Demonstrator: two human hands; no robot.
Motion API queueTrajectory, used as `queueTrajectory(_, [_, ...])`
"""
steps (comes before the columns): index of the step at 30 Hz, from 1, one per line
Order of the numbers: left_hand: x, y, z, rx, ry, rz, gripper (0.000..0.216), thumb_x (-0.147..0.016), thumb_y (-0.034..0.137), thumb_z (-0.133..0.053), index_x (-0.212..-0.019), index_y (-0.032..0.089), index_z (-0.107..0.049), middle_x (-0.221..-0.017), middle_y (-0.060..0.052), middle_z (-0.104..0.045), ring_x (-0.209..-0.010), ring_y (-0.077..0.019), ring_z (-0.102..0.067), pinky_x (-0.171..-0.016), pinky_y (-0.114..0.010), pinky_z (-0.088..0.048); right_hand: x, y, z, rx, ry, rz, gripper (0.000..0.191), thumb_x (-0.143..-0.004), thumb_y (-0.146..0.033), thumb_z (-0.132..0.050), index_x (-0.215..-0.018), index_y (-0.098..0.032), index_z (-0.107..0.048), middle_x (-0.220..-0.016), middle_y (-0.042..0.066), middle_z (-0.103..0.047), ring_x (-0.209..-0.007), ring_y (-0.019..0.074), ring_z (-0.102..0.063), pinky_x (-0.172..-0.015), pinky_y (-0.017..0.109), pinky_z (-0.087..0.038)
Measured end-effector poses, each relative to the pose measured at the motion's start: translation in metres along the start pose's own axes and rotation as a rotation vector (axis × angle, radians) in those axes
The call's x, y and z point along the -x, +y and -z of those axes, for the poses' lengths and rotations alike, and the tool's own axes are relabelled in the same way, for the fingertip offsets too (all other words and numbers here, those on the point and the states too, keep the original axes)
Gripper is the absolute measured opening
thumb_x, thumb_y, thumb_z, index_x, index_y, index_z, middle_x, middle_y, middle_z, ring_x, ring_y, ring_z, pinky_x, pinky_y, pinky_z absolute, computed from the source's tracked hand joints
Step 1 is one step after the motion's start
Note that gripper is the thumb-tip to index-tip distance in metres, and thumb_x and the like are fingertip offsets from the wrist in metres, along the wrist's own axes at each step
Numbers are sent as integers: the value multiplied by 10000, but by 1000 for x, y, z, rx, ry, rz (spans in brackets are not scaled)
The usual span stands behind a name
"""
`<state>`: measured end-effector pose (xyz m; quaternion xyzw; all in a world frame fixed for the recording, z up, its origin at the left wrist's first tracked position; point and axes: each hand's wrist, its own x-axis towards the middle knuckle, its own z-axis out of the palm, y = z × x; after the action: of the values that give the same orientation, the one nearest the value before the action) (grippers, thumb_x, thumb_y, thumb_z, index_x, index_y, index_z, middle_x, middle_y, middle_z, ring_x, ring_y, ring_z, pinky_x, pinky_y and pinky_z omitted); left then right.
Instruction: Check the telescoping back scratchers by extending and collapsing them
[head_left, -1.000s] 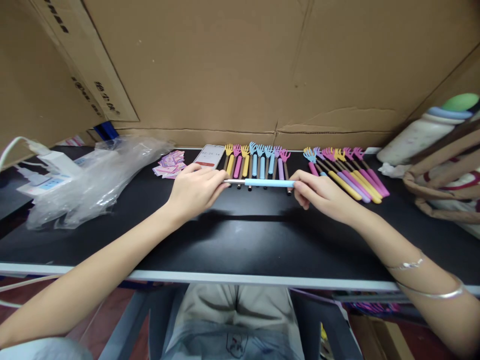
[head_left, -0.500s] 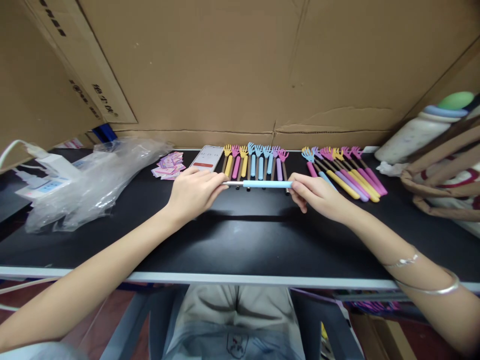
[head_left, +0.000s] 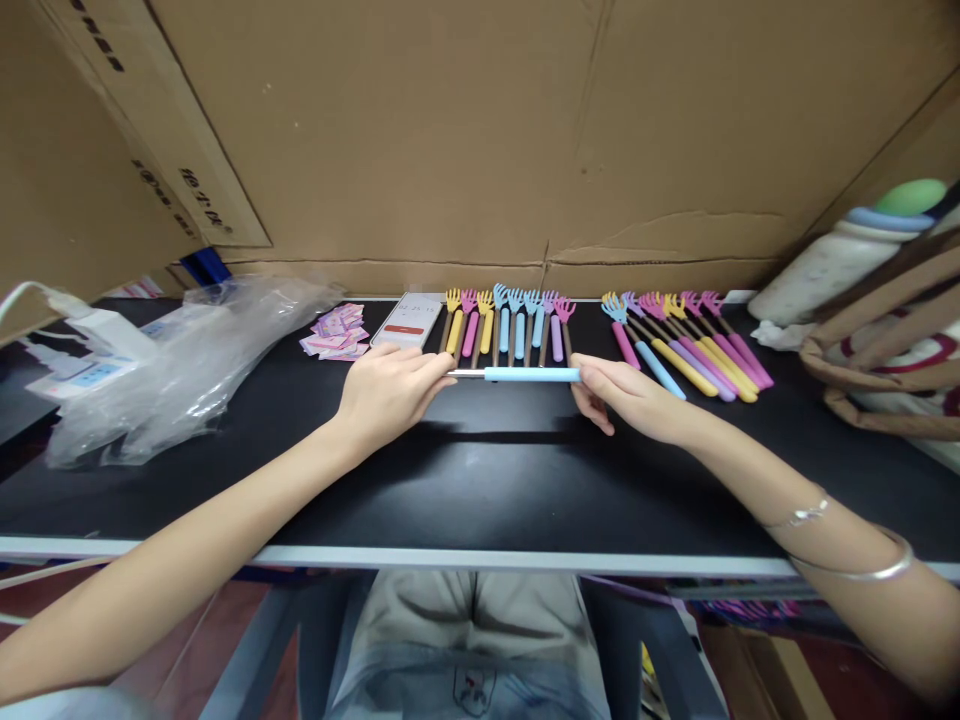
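Above the black table, a back scratcher with a light blue handle (head_left: 532, 375) lies level between my two hands. My left hand (head_left: 394, 393) is closed round its thin metal rod, and hides whatever is at that end. My right hand (head_left: 634, 397) pinches the free end of the blue handle between thumb and fingers. Just behind it lies a row of back scratchers (head_left: 504, 330) in yellow, pink, blue and purple, claws pointing to the back. To the right a second group of back scratchers (head_left: 705, 355) lies slanted, handles toward me.
Left of the row are a phone (head_left: 407, 320) and a pile of small pink-purple cards (head_left: 337, 332). Clear plastic bags (head_left: 187, 350) and a power strip (head_left: 86, 375) with plugs lie far left. A bottle (head_left: 832, 270) and a brown-handled bag (head_left: 885, 375) stand right. Cardboard (head_left: 420, 130) walls the back.
Both hands and the held back scratcher have come very slightly lower in view, with the same grip. The view has shifted a little; the other things lie as before.
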<state>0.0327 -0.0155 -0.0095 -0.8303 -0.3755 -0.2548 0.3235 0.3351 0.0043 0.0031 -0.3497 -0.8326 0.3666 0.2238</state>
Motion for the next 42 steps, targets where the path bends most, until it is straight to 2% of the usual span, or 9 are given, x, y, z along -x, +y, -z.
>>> queueTrajectory(4, [0, 1, -1, -10, 8, -2, 351, -996, 352, -384, -767, 200, -602, -646, -12, -673, -587, -159, -598, -576, -290, -343, 0, -3, -1, 67, 44, 30, 471, -987, -562, -266, -684, -219, -375, -498, -57, -452, -436, 101, -438, -575, 265, -372])
queueTrajectory(11, [0, -1, 0, -24, 3, -27, 377, -1005, 365, -349, -767, 204, -594, -647, -12, -679, -555, -154, -582, -579, -285, -344, 1, -4, -2, 357, 91, 15, 460, -976, -583, -194, -705, -235, -325, -534, -32, -465, -490, 134, -437, -575, 274, -338])
queueTrajectory(19, [-3, -1, 4, -54, -3, -61, 362, -1004, 340, -356, -760, 187, -575, -580, -5, -633, -503, -157, -551, -575, -290, -329, 2, -5, -5, 661, 130, 10, 356, -972, -488, -184, -732, -244, -281, -509, -23, -429, -450, 173, -425, -526, 273, -242])
queueTrajectory(29, [-4, -1, 5, -49, -63, -53, 345, -997, 329, -370, -745, 195, -563, -584, -12, -631, -516, -166, -556, -573, -301, -318, 2, -7, -10, 996, 229, 74, 368, -973, -434, -166, -771, -229, -395, -460, -17, -387, -404, 179, -382, -487, 262, -168])
queueTrajectory(36, [-5, -1, 6, -32, -46, -25, 327, -996, 343, -373, -793, 192, -581, -630, -9, -665, -535, -166, -569, -599, -304, -329, 2, -11, -14, 944, 305, 57, 351, -973, -430, -193, -786, -230, -412, -466, -20, -382, -414, 187, -397, -489, 270, -184])
queueTrajectory(42, [-6, 1, 3, 23, -25, 11, 350, -1002, 358, -357, -810, 186, -594, -639, -4, -665, -549, -160, -575, -617, -290, -345, 2, -18, -15, 667, 345, 29, 273, -963, -398, -258, -769, -237, -363, -524, -21, -435, -443, 163, -424, -508, 281, -217])
